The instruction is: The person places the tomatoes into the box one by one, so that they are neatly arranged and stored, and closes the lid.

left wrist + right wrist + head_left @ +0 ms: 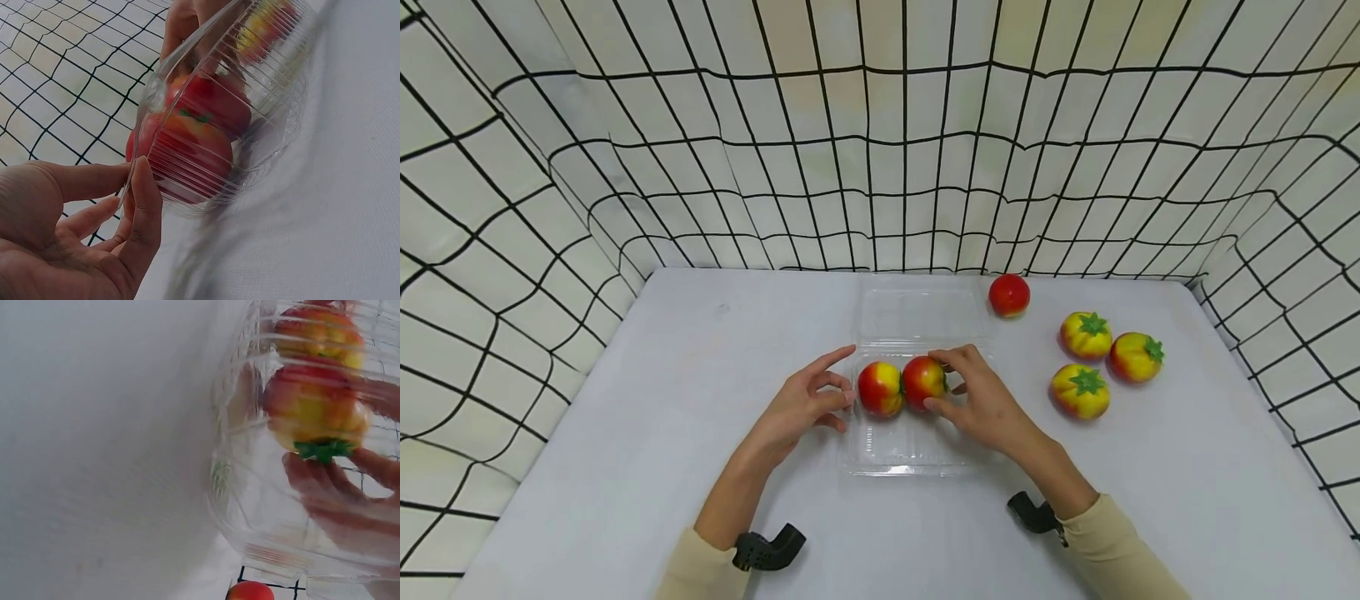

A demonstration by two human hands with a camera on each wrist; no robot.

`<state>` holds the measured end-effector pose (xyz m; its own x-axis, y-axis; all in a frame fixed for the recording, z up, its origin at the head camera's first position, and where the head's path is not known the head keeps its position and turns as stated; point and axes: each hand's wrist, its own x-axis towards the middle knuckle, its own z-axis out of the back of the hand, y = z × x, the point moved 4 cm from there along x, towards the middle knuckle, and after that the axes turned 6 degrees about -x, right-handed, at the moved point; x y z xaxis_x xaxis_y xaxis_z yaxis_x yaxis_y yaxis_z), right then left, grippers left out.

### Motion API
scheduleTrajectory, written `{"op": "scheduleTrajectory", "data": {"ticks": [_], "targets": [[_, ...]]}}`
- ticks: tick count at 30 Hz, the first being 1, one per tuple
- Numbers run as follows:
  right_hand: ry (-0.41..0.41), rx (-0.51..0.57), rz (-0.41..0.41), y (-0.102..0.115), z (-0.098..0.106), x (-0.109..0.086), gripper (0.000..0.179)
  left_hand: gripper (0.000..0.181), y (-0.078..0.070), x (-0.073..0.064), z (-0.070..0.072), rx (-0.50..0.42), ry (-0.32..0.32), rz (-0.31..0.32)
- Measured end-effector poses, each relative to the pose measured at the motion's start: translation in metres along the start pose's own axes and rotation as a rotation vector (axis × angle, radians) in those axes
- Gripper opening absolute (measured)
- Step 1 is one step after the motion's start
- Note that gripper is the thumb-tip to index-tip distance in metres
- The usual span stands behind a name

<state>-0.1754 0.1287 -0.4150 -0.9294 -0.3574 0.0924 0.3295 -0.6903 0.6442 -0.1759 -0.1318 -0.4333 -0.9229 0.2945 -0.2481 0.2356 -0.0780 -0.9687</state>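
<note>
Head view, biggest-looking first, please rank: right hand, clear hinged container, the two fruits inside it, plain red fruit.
1. Clear hinged container
2. Right hand
3. Left inner fruit and right inner fruit: too alike to rank
4. Plain red fruit

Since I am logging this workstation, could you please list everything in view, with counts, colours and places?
Clear container: one, transparent, middle of the table, lid open towards the back
Fruits in the container: two, red and yellow, side by side
Red fruit: one, red, back of the table, near the lid
Leafy-topped fruits: three, yellow and red with green tops, right side
Table: one, white, under everything
Wire mesh: black, back and both sides
Wrist devices: two, black, one per wrist
Sleeves: two, beige, bottom edge
Left hand: one, bare, pinching the container's left rim
Right hand: one, bare, gripping the right-hand fruit inside
</note>
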Motion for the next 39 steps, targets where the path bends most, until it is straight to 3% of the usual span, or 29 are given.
{"op": "scheduleTrajectory", "data": {"ticks": [10,17,39], "targets": [[0.009,-0.015,-0.025,0.002,0.006,0.0,0.069,0.069,0.0,0.0,-0.001,-0.003,-0.012,0.013],[-0.014,0.031,-0.041,-0.002,0.016,-0.002,0.067,0.069,0.0,0.0,0.0,-0.025,0.01,0.004],[-0.004,0.036,0.04,-0.005,0.013,-0.006,0.056,0.069,0.002,0.001,0.0,-0.023,0.004,0.004]]}}
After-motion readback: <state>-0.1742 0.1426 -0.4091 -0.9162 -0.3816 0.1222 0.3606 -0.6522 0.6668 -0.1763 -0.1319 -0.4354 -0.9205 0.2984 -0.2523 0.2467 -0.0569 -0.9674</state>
